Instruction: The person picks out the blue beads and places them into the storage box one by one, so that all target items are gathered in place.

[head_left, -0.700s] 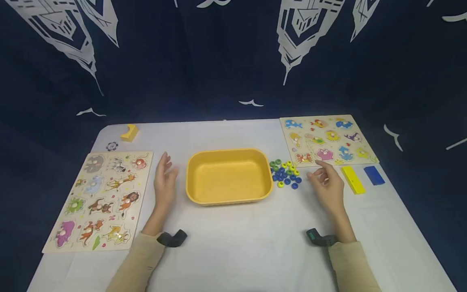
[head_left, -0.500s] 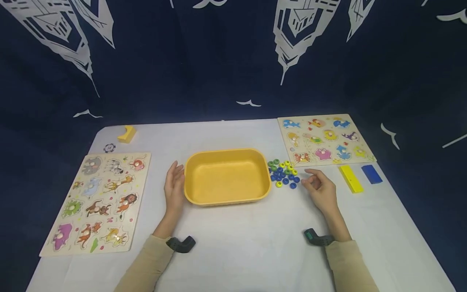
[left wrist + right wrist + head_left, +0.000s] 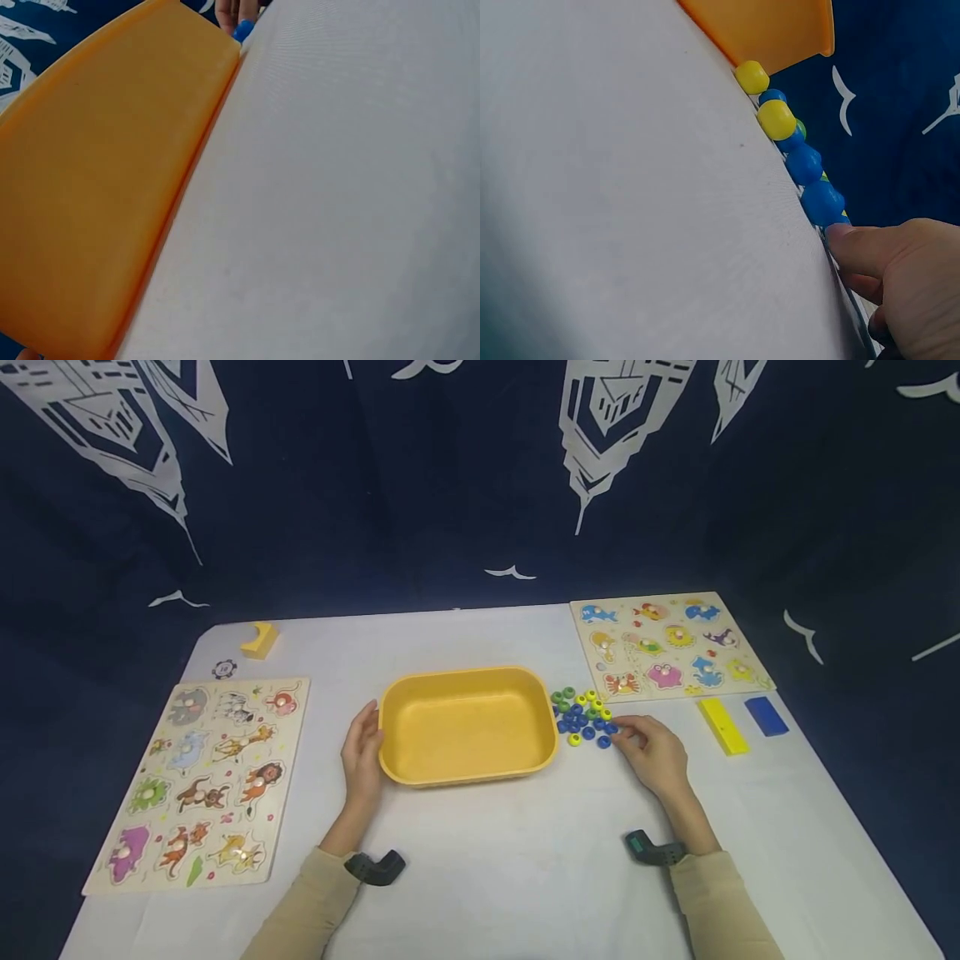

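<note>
Beads (image 3: 582, 720) in blue, green and yellow lie in a loose cluster on a white-covered counter (image 3: 510, 877), just beside the right end of a shallow yellow tray (image 3: 468, 727). The person's two hands are well apart. At the cluster's right edge, the right hand (image 3: 658, 762) appears to pinch a blue bead (image 3: 612, 728) between thumb and forefinger. The left hand (image 3: 363, 762) rests against the tray's left end, its fingers mostly straight; whether the thumb hooks over the rim cannot be told.

For a sure pinch, the fingertips would best come in low from the outer side and press evenly on the bead's widest part, since something this round could roll or nudge its neighbours. Light pressure from the left hand should be enough to steady the tray.

The beads are small, rounded and smooth, several showing a hole; painted wood or plastic, it is hard to say. The tray looks like moulded plastic, with rounded corners, a satin surface and sloping walls.
</note>
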### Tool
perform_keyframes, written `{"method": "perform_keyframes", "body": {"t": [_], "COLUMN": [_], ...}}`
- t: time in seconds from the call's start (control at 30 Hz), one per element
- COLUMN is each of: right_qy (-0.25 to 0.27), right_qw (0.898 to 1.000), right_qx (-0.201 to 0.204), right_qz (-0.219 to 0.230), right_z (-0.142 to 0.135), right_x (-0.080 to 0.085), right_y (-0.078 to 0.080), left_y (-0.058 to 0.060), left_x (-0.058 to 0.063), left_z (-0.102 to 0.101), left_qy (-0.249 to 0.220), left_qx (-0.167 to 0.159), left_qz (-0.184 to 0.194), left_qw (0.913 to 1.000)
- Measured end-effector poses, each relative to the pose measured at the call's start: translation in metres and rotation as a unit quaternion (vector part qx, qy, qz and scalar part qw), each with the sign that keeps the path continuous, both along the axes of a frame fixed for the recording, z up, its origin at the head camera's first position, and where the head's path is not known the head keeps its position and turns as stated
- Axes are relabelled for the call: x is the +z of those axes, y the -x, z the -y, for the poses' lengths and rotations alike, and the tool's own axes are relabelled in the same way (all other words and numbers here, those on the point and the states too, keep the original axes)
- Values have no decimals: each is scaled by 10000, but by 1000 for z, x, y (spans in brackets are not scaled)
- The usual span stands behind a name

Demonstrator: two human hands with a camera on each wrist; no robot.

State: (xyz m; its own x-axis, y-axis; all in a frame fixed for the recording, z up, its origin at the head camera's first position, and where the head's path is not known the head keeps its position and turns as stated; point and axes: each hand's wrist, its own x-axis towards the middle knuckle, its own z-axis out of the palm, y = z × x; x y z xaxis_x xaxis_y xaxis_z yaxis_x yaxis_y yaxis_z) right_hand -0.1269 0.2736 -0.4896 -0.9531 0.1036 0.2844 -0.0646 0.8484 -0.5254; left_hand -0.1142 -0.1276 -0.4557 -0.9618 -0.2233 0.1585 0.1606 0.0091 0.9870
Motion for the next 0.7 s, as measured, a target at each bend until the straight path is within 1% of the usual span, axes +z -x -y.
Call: {"method": "perform_keyframes", "body": {"t": [0.1,0.13,0.2,0.23,0.27,0.33,0.4,0.47,0.53,0.6,0.7], "right_qy": [331,507,930,1098,1200,1350,1366,1367,1307,1124,732], "right_qw": [9992,9982,9944,9923,9907,9874,9846,9785,9712,9659,9581], "right_qx": [-159,-182,-168,-76,52,491,981,1506,1990,2320,2666], "right_qz": [-130,-258,-476,-568,-633,-666,-478,-329,-97,231,751], "right_z": [3,5,13,19,27,49,76,106,139,172,213], "right_x": [7,11,24,33,43,64,83,94,98,99,92], "right_y": [0,0,3,5,8,15,25,34,43,49,55], "left_y": [1,2,3,3,4,5,5,5,3,2,1], "left_x": [-1,-1,-1,-1,0,0,1,1,0,-1,-2], "left_z": [0,-1,-2,-2,-3,-3,-4,-4,-3,-1,-1], "left_qy": [-130,-165,-225,-217,-195,-166,-146,-117,-97,-67,-32], "left_qx": [-199,-266,-389,-413,-404,-384,-362,-325,-264,-212,-163], "left_qz": [-171,-214,-273,-297,-309,-342,-366,-351,-310,-275,-260], "left_qw": [9996,9993,9986,9985,9985,9985,9986,9988,9991,9994,9995]}}
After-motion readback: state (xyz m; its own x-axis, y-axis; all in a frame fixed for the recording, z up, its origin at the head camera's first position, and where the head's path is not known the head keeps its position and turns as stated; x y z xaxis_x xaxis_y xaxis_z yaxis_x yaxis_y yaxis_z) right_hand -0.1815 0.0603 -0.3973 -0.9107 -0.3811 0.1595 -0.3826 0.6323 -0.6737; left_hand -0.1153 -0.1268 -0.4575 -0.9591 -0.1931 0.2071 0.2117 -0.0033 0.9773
